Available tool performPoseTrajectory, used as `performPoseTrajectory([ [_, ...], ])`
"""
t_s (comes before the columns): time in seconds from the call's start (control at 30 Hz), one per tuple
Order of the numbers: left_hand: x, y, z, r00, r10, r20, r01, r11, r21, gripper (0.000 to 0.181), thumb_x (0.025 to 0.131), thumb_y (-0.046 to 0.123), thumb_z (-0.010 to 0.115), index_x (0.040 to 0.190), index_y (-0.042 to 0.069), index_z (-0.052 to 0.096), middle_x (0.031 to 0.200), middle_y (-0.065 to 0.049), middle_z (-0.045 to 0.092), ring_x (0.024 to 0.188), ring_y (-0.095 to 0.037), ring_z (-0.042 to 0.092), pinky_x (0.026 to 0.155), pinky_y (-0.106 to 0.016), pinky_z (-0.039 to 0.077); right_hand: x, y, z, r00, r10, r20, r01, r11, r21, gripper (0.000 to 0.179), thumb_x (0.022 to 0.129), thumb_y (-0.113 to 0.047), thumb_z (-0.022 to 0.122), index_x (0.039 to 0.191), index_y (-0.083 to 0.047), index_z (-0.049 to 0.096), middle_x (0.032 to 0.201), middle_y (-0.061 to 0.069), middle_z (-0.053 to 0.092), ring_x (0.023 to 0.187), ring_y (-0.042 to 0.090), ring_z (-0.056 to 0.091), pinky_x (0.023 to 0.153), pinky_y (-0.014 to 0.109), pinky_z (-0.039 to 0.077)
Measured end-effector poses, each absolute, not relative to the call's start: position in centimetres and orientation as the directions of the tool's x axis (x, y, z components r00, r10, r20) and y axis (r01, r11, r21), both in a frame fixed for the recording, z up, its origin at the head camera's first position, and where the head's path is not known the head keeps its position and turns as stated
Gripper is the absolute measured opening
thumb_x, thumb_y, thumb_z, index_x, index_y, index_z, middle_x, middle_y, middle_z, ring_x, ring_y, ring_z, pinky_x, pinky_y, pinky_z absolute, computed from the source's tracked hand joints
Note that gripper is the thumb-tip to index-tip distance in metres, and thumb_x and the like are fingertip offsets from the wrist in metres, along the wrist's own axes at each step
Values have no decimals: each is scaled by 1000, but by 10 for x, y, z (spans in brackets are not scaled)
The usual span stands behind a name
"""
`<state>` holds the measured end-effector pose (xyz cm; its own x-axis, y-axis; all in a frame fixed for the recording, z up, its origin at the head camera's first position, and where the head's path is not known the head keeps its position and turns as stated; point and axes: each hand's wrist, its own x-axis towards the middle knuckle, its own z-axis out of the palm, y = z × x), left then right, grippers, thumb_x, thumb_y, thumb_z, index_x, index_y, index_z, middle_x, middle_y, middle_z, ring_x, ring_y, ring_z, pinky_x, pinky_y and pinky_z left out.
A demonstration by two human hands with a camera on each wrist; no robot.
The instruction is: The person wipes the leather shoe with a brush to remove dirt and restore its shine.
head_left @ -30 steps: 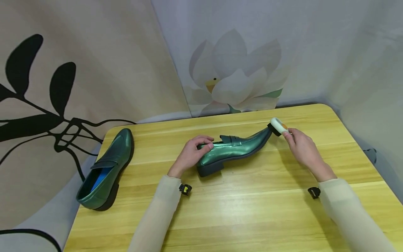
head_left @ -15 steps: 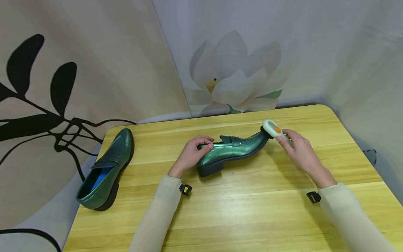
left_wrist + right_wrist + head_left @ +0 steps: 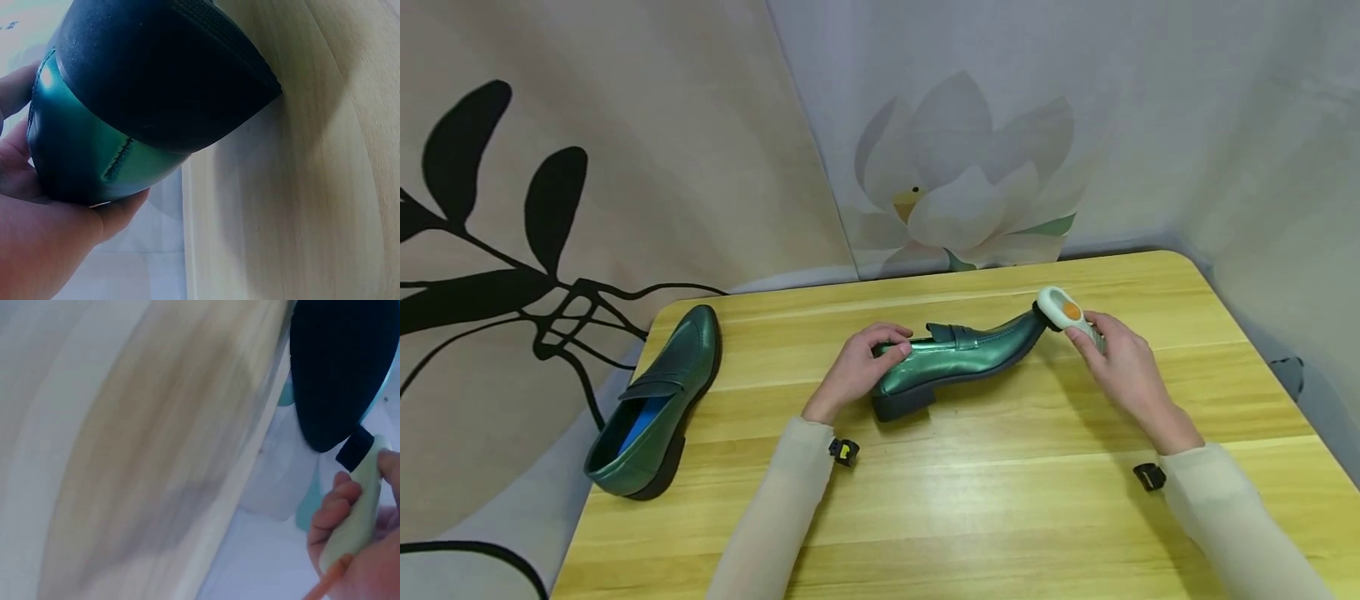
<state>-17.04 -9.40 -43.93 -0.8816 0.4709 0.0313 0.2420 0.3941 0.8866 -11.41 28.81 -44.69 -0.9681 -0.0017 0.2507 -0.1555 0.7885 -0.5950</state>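
My left hand grips a shiny green loafer at its heel end, thumb on the near side of the opening. The loafer's toe points right and is tilted up, with the black heel low by the table. In the left wrist view the dark heel fills the middle and the fingers wrap the back of the shoe. My right hand holds a pale shoe brush with an orange spot on its handle. Its black bristles meet the toe tip. An orange cord hangs at the handle in the right wrist view.
A second green loafer with a blue insole stands at the left edge of the wooden table. Behind the table hangs a pale curtain printed with a flower and dark leaves.
The brush has moved left along the toe, then slightly back right, turning so its orange spot faces up. The left hand and the held loafer have stayed almost still.
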Motion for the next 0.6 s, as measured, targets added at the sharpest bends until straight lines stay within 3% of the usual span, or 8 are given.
performPoseTrajectory([
  [0.2, -171, -94, -440, -887, 461, 26, 232, 397, 888, 24, 105, 27, 64, 112, 7, 75, 136, -5, 64, 134, -26, 53, 117, -49, 34, -102, 255, -431, -927, -132, 352, -320, 767, -556, 42, 104, -24, 66, 132, 6, 61, 115, 22, 67, 93, 36, 64, 78, 57, 52],
  [0.33, -172, -94, -442, -887, 460, 28, 236, 402, 885, 24, 105, 27, 64, 112, 7, 75, 136, -5, 64, 134, -26, 53, 117, -50, 34, -95, 231, -427, -882, -255, 397, -438, 756, -487, 40, 99, -18, 72, 131, 4, 62, 110, 15, 69, 85, 26, 63, 72, 48, 55],
  [0.47, -171, -94, -442, -885, 464, 29, 240, 402, 884, 25, 105, 27, 64, 113, 6, 75, 136, -5, 64, 134, -27, 53, 117, -50, 34, -91, 220, -431, -880, -289, 377, -450, 762, -465, 40, 98, -19, 74, 131, 1, 63, 108, 10, 67, 78, 19, 59, 67, 40, 53],
  [0.6, -170, -94, -441, -885, 465, 31, 240, 399, 885, 25, 105, 27, 63, 112, 6, 75, 136, -5, 64, 134, -27, 53, 117, -50, 35, -91, 226, -432, -907, -249, 340, -393, 788, -473, 39, 101, -23, 70, 131, 2, 63, 108, 12, 68, 78, 22, 60, 67, 43, 53],
])
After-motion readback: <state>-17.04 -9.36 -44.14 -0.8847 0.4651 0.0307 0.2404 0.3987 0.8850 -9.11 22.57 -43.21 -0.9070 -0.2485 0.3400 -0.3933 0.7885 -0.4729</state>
